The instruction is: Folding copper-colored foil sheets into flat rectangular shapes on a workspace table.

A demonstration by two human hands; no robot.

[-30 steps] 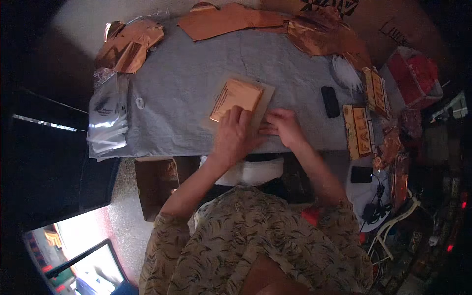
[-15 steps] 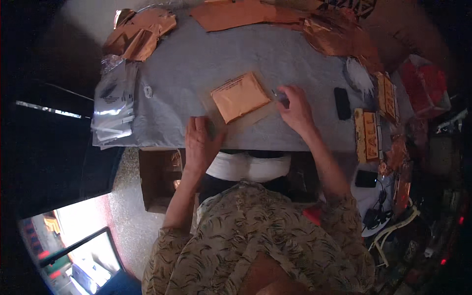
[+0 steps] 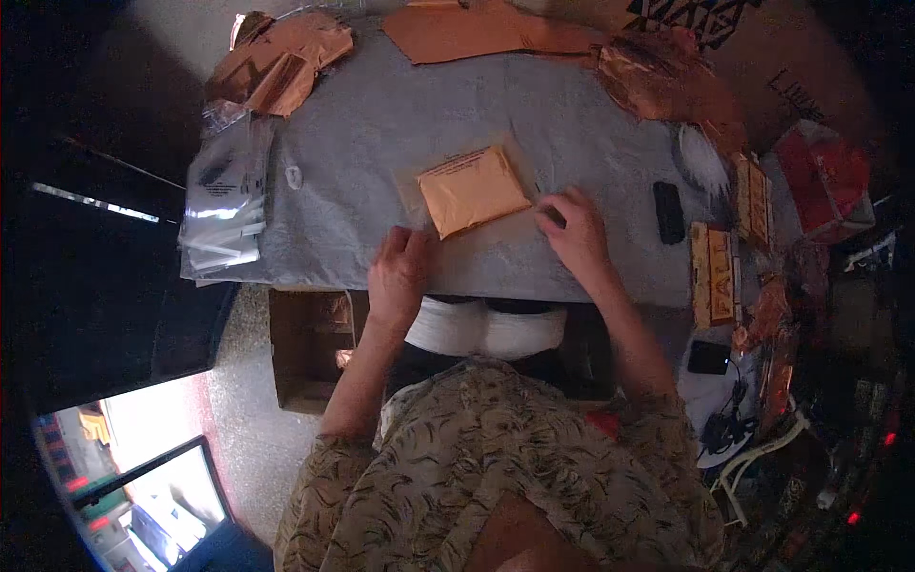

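A flat orange packet (image 3: 474, 193) lies in a clear plastic bag (image 3: 407, 179) with printing on it, tilted on the grey cloth of the table. At the bag's near left corner my left hand (image 3: 398, 278) is closed, its fingers curled; whatever they hold is hidden. My right hand (image 3: 577, 236) sits just right of the packet. Its thumb and fingers are bent together close to the bag's right edge, and what lies between them is too small to make out.
Flat clear bags (image 3: 224, 210) are stacked at the table's left edge, beside a small white piece (image 3: 294, 177). Copper-coloured sheets (image 3: 486, 33) line the far edge. At the right are a black phone (image 3: 669, 212), orange lettered signs (image 3: 715, 276) and a red box (image 3: 822, 176). An open carton (image 3: 310, 348) stands below the front edge.
My left hand has moved slightly right, to the bag's corner, and its fingers are more curled. My right hand has dropped a little nearer the bag's edge. The view has shifted slightly.
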